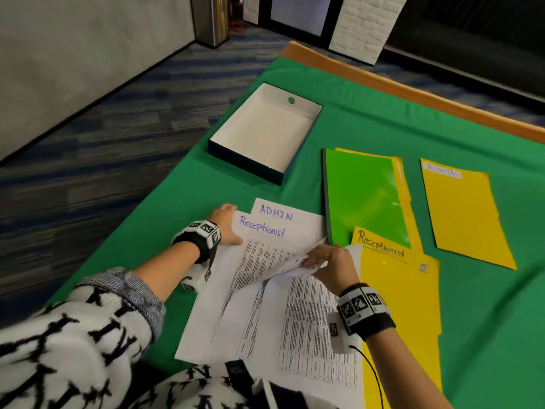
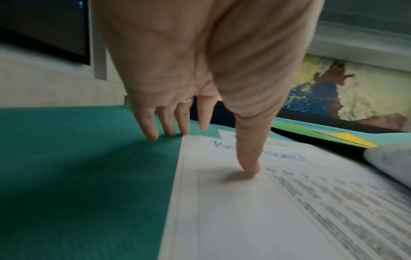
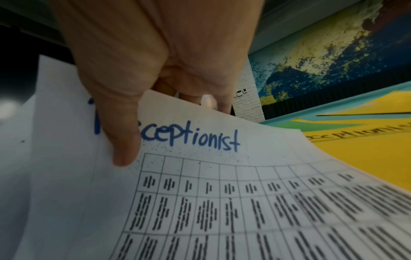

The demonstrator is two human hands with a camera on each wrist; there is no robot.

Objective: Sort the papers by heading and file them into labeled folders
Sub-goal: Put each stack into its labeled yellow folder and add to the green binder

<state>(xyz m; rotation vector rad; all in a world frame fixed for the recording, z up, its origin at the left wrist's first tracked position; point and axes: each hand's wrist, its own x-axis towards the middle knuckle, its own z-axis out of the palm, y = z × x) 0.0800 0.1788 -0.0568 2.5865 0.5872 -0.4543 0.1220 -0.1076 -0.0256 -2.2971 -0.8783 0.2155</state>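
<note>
- The right hand (image 1: 330,262) pinches the top corner of a "Receptionist" sheet (image 3: 200,176) and bends it up off the paper pile (image 1: 265,314).
- In the right wrist view the thumb (image 3: 124,140) lies on the sheet's printed side, over the first letters of the blue heading, and the other fingers (image 3: 222,103) curl behind it.
- Under the lifted corner sits another sheet full of small print.
- The left hand (image 1: 225,222) is spread flat, on the far side of the pile from the right hand.
- Its thumb (image 2: 249,158) presses down on the top sheet near a second "Receptionist" heading, and its fingertips (image 2: 153,135) touch the green tablecloth (image 1: 383,125) just off the paper's edge.
- An "ADMIN" sheet (image 1: 275,212) sticks out from under the pile, just beyond the left hand.
- Right beside the right hand lies a yellow folder marked "Receptionist" (image 1: 401,290).
- Past that hand lies a green folder (image 1: 362,196), and farther out a yellow folder labeled "ADMIN" (image 1: 463,214).
- An open box (image 1: 265,134) sits well beyond the left hand.
</note>
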